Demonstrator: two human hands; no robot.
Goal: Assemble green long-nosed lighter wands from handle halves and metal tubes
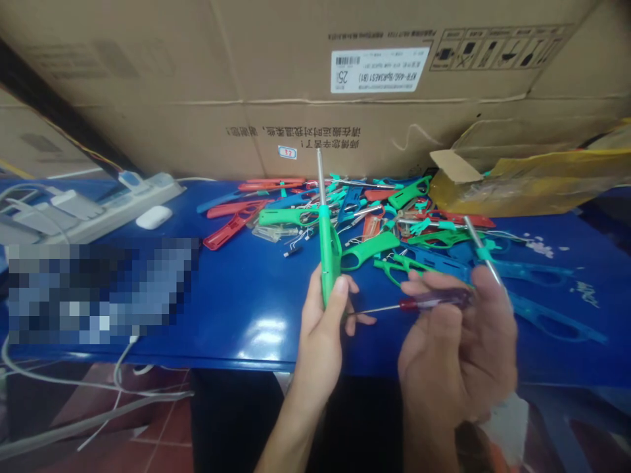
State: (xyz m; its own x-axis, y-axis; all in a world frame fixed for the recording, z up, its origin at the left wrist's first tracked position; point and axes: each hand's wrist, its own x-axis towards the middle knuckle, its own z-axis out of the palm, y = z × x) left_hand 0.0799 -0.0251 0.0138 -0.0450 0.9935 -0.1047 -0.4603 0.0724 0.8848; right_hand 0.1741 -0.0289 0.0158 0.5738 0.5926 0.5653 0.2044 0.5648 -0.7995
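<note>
My left hand (323,325) is closed round a green plastic tool (328,253) with a metal rod sticking straight up from it. It holds the tool upright over the front of the blue table (246,295). My right hand (458,355) grips a small screwdriver (428,301) with a dark red handle. The screwdriver's thin shaft points left at the base of the green tool. A second metal rod with a teal collar (486,253) also pokes up out of my right hand.
A heap of green, red and blue plastic tool shells (384,217) lies at the back of the table. Cardboard boxes (315,85) wall off the rear. A white power strip (113,203) and a white earbud case (154,217) sit at the left. A yellow bag (542,177) lies at the right.
</note>
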